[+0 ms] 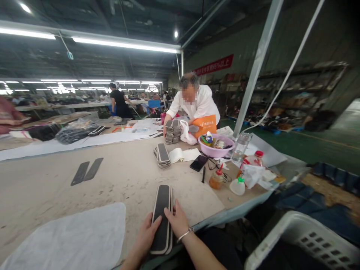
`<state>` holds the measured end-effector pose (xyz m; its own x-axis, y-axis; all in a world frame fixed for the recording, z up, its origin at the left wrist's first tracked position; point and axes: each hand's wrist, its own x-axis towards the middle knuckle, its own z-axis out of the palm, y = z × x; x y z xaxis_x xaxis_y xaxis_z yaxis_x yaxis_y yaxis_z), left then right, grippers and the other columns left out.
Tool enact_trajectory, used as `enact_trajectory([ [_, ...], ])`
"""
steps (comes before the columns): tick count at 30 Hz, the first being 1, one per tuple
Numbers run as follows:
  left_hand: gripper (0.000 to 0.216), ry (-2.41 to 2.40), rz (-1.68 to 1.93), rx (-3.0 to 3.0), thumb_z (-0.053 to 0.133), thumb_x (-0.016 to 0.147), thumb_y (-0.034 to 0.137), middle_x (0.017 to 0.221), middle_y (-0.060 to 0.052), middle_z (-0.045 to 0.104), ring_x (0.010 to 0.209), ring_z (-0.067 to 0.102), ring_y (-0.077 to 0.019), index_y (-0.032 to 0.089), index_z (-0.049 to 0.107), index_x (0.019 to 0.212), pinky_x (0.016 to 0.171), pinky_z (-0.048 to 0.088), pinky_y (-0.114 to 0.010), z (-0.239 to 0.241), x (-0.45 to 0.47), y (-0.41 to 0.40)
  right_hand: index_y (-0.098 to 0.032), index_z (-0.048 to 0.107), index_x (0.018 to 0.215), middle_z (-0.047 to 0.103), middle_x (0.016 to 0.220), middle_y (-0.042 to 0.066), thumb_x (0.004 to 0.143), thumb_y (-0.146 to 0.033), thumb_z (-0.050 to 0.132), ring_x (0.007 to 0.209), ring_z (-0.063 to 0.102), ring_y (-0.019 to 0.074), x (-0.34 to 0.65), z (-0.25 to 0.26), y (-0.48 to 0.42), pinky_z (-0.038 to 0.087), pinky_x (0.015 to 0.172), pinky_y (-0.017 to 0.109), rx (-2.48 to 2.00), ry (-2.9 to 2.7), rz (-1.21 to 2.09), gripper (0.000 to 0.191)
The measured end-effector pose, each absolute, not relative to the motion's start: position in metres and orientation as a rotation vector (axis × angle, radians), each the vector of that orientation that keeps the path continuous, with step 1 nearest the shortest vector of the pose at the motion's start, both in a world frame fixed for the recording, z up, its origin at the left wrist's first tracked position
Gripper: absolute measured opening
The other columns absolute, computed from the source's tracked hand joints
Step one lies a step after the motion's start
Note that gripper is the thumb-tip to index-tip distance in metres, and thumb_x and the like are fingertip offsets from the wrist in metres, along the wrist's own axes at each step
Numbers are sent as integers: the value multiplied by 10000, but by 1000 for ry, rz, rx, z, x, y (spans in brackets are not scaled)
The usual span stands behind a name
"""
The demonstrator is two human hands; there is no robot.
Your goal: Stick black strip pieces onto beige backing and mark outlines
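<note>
A small stack of long dark insole-like strips with pale edges [162,217] lies at the near edge of the table. My left hand [146,236] presses against its left side, fingers curled round the edge. My right hand [177,222], with a bracelet at the wrist, grips its right side, fingertips resting on top. Both hands hold the stack between them.
A white cloth [73,240] lies at near left. Two loose dark strips [87,171] lie at mid-left. Further stacks [163,155] [172,132], a phone [198,162], a pink bowl [216,151], bottles [216,179] and a person in white [197,105] are across the table. A white crate [303,240] is at right.
</note>
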<state>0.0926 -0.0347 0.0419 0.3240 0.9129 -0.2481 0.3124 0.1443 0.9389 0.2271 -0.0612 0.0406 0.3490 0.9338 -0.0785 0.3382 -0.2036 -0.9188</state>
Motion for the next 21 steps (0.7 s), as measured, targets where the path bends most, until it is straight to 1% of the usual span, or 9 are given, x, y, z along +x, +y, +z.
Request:
enact_trajectory([
  [2, 490, 1238, 657, 1429, 458, 769, 455, 1170, -119, 567, 1069, 536, -238, 144, 476, 1148, 892, 442, -330, 37, 96, -41, -150, 397, 1270, 574, 1138, 82, 792, -381, 461, 1038, 542, 199, 224, 41, -59, 419, 917, 339, -1569, -1055, 931, 535],
  [5, 465, 1343, 612, 1503, 496, 756, 422, 1215, -133, 531, 1194, 423, -262, 148, 497, 1132, 974, 374, -361, 31, 105, -51, -152, 423, 1240, 561, 1165, 74, 797, -316, 435, 1062, 525, 182, 221, 40, -60, 384, 960, 331, -1477, -1015, 890, 473],
  [8, 430, 1386, 589, 1515, 498, 762, 379, 1244, -138, 505, 1231, 374, -262, 143, 502, 1121, 1008, 332, -366, 30, 113, -56, -132, 436, 1231, 554, 1171, 99, 802, -350, 423, 1073, 515, 196, 222, 40, -61, 366, 971, 346, -1510, -1007, 865, 482],
  [10, 428, 1370, 626, 1491, 454, 790, 367, 1245, -132, 503, 1207, 407, -240, 137, 469, 1151, 999, 346, -345, 35, 116, -56, -128, 446, 1226, 540, 1189, 106, 814, -403, 400, 1097, 498, 199, 225, 41, -62, 350, 983, 342, -1493, -983, 898, 497],
  [12, 437, 1303, 697, 1418, 432, 807, 387, 1223, -122, 522, 1147, 470, -221, 143, 442, 1169, 956, 395, -320, 48, 117, -49, -130, 431, 1247, 500, 1239, 104, 826, -462, 364, 1145, 456, 195, 230, 43, -62, 331, 997, 331, -1451, -935, 949, 540],
  [14, 444, 1206, 766, 1313, 457, 801, 433, 1173, -108, 559, 1060, 535, -213, 160, 452, 1151, 875, 456, -302, 68, 118, -33, -131, 375, 1296, 498, 1234, 109, 830, -512, 328, 1116, 481, 206, 235, 42, -63, 382, 949, 345, -1426, -882, 1021, 603],
  [17, 451, 1098, 816, 1197, 509, 773, 486, 1030, -92, 630, 859, 617, -196, 176, 486, 1100, 675, 515, -275, 105, 126, 11, -122, 316, 1333, 580, 1060, 119, 821, -525, 327, 875, 591, 222, 236, 32, -61, 487, 740, 358, -1419, -896, 1081, 652],
  [19, 446, 1063, 829, 1170, 557, 746, 488, 901, -82, 659, 693, 627, -167, 165, 510, 1051, 556, 503, -250, 128, 138, 51, -142, 329, 1330, 597, 958, 97, 799, -492, 378, 741, 598, 205, 232, 23, -59, 492, 654, 338, -1411, -977, 1079, 638],
  [21, 422, 1051, 838, 1164, 596, 727, 466, 807, -73, 664, 605, 617, -151, 151, 528, 1000, 522, 498, -252, 146, 155, 97, -191, 361, 1316, 605, 904, 66, 752, -447, 464, 652, 589, 186, 229, 16, -56, 487, 611, 320, -1438, -1088, 1116, 628],
])
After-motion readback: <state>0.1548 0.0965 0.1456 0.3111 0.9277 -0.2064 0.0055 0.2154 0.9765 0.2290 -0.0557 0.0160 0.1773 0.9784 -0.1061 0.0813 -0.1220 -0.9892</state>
